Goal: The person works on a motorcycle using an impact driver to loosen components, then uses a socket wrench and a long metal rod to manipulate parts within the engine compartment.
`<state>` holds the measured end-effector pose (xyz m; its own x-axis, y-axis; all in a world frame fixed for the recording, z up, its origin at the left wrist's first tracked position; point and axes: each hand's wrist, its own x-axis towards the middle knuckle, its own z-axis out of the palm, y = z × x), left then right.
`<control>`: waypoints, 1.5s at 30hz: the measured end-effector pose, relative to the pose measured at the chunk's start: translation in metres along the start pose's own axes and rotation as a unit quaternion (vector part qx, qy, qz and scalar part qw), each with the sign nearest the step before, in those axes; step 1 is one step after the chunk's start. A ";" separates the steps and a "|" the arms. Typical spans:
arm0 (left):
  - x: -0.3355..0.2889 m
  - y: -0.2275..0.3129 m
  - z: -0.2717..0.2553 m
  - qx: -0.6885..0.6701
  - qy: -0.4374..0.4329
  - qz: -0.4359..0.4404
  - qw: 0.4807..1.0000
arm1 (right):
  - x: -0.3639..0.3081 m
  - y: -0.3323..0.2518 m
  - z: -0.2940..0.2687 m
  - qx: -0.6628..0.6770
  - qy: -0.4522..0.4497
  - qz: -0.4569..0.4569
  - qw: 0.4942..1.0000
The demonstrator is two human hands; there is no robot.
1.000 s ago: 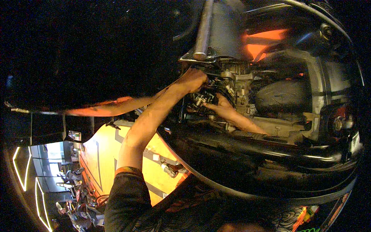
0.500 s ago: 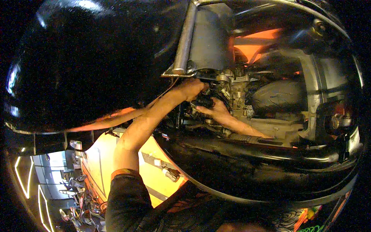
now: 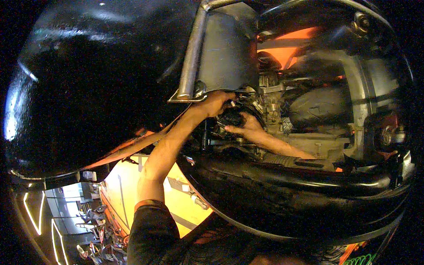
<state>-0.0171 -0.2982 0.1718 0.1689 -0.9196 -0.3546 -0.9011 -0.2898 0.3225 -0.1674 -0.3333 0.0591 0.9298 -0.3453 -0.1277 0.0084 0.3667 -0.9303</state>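
My left hand [image 3: 219, 104] reaches into a vehicle's mechanical bay, just below the foot of a metal tube [image 3: 193, 55]. Its fingers are bent inward among dark parts, and what they grip is hidden. From the right comes my right hand [image 3: 250, 126], thumb and fingers curled around the near side of a black part [image 3: 231, 117], whose kind I cannot make out. The two hands are close together, with this part between them. Greyish metal engine parts [image 3: 274, 104] stand just right of the hands.
A large glossy black panel [image 3: 101, 88] fills the left. Along the near side runs a curved black body edge [image 3: 291, 185]. A grey panel [image 3: 227, 48] stands behind the hands, and a rounded cover [image 3: 313, 110] lies to the right. A yellow surface [image 3: 179, 198] shows beneath my left arm.
The view has shifted slightly, so the tube and grey panel sit further left and lower. Both hands stay at the same dark parts, with little change in grip.
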 end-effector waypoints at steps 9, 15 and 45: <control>-0.022 -0.001 0.004 0.131 0.012 0.057 0.990 | -0.005 -0.011 -0.003 0.012 -0.001 -0.038 0.999; -0.006 -0.097 0.042 0.074 -0.021 0.100 0.992 | -0.007 -0.010 0.002 -0.003 0.000 -0.020 1.000; -0.011 -0.042 0.016 0.113 -0.014 0.197 0.974 | -0.011 -0.016 -0.005 -0.061 -0.018 -0.051 0.997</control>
<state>0.0129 -0.2720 0.1483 -0.2167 -0.9389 -0.2672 -0.9591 0.1537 0.2378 -0.1796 -0.3395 0.0741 0.9392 -0.3429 -0.0193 0.0615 0.2232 -0.9728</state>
